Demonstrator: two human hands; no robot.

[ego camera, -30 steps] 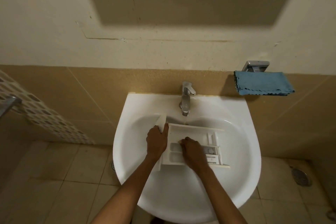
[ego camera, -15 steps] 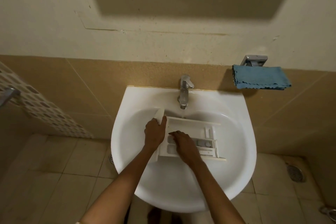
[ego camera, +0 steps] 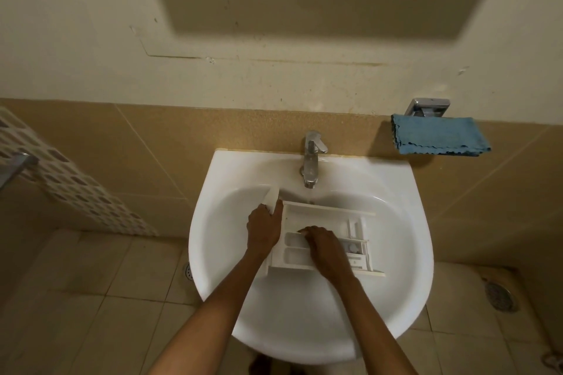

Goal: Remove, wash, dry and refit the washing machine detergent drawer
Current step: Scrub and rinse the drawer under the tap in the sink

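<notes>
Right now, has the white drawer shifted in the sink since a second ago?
No. The detergent drawer lies as before, its far edge just below the tap spout, with the left hand holding its left end.

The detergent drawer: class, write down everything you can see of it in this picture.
The detergent drawer is white, looks like plastic, and lies open side up across the basin of the white sink, its front panel to the left. Ribs split it into compartments, with small inserts at the right end. The left hand grips the front-panel end; the right hand presses inside the near compartments. A thin stream from the tap meets its far edge.
</notes>
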